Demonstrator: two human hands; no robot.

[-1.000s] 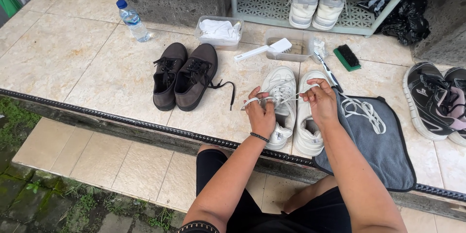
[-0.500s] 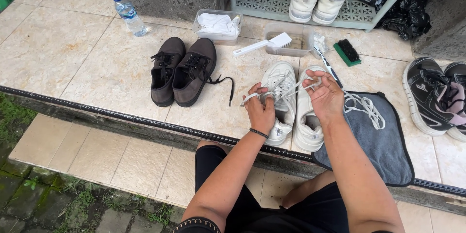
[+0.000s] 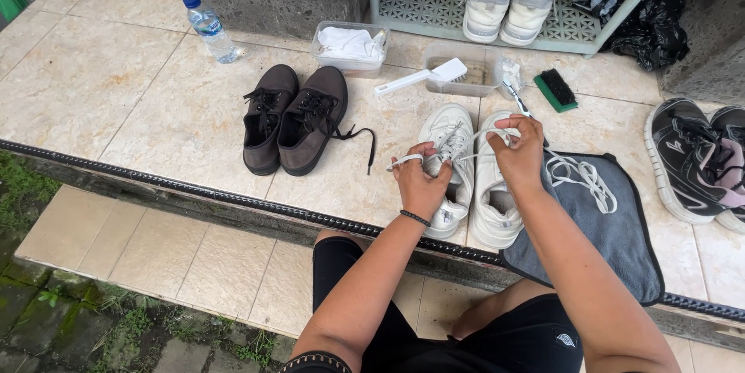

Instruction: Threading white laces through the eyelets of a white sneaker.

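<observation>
Two white sneakers stand side by side on the tiled ledge, the left one [image 3: 452, 134] and the right one [image 3: 493, 206]. My left hand [image 3: 423, 179] rests over the left sneaker and pinches one end of its white lace [image 3: 466, 140]. My right hand [image 3: 521, 149] grips the other end, above the right sneaker. The lace runs taut between both hands. A loose white lace [image 3: 583, 175] lies on a grey cloth [image 3: 613, 241] to the right.
A pair of dark brown shoes [image 3: 295, 118] sits to the left, a water bottle [image 3: 209, 29] behind them. Two clear tubs [image 3: 351, 47], a white brush [image 3: 423, 78] and a green brush [image 3: 556, 90] lie at the back. Black sneakers [image 3: 694, 159] at right; white shoes [image 3: 508, 2] on a rack.
Both hands stay on the white lace over the left sneaker, shifting only slightly. The view has tilted a little.
</observation>
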